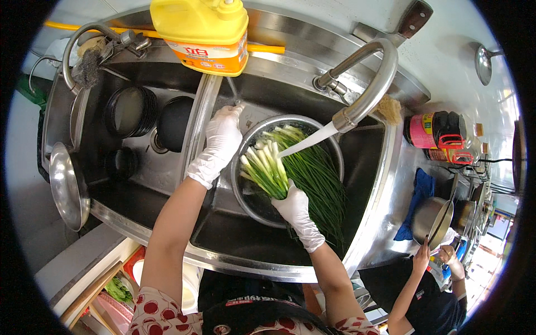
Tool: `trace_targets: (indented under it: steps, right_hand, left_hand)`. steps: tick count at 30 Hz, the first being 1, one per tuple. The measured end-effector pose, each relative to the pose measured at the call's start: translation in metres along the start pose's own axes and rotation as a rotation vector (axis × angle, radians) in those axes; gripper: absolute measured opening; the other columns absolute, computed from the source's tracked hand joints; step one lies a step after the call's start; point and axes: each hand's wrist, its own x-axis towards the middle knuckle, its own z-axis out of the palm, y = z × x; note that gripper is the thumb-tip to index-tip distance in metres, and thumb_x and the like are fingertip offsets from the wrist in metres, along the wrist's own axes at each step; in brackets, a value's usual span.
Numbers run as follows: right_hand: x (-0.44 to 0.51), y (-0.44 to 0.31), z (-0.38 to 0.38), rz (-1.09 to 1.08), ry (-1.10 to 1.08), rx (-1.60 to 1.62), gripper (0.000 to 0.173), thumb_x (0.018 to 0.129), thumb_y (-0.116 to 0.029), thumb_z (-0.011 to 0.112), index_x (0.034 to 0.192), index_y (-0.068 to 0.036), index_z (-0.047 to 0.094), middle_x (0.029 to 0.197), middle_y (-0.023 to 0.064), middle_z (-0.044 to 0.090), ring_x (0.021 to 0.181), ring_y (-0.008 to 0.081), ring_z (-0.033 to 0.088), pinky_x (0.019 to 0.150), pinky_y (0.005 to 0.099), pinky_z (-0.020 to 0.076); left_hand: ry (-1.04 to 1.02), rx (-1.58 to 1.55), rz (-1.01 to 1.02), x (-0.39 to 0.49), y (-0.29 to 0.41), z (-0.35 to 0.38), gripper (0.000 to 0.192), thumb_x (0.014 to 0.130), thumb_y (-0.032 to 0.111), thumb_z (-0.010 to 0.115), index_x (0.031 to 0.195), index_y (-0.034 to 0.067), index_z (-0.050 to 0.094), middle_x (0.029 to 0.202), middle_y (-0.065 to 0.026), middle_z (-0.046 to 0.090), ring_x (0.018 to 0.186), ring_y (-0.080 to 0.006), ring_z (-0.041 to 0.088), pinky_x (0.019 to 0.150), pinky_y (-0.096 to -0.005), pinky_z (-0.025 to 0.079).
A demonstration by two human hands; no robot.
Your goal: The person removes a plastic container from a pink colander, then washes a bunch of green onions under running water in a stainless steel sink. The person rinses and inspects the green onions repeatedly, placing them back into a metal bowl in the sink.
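Observation:
My right hand point(295, 209), in a white glove, grips a bunch of green onions point(268, 165) over a round metal basin point(235, 184) in the right sink bowl. More long green stalks point(318, 171) lie in the basin and hang over its near right rim. Water pours from the curved steel faucet point(372, 79) onto the white ends. My left hand point(226, 127), also gloved, is beside the basin's left rim near the sink divider point(199, 121); its fingers are partly bent toward the sink floor and hard to see. No object shows in it.
Black plates point(132, 111) stand in the left bowl. A yellow detergent jug point(201, 29) sits behind the divider. A second faucet point(69, 54), a steel wool scrubber point(88, 69) and a cleaver point(402, 27) are at the back. Another person point(418, 289) handles a metal pan point(431, 222) at right.

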Motion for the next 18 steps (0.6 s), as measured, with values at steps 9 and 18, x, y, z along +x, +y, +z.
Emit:
trace_targets:
  steps: [9,18]
  right_hand:
    - [0.005,0.003,0.007,-0.017,-0.010,0.046,0.053,0.068,-0.030,0.075,0.110,-0.003,0.057,0.077,0.0210,0.066,0.075,0.0361,0.066,0.069,0.0429,0.0530]
    - [0.000,0.016,0.009,-0.040,0.038,0.157,0.049,0.068,-0.026,0.074,0.109,-0.004,0.059,0.082,0.0204,0.067,0.080,0.0355,0.066,0.072,0.0408,0.0530]
  left_hand:
    - [-0.545,-0.618,-0.061,-0.039,0.024,0.014,0.032,0.083,0.010,0.068,0.112,0.000,0.060,0.087,-0.0089,0.066,0.074,-0.0141,0.062,0.067,-0.0282,0.050]
    - [-0.080,-1.205,-0.630,-0.018,-0.004,0.035,0.010,0.092,0.005,0.055,0.092,0.001,0.064,0.073,-0.0053,0.065,0.054,-0.0053,0.053,0.048,-0.0184,0.043]
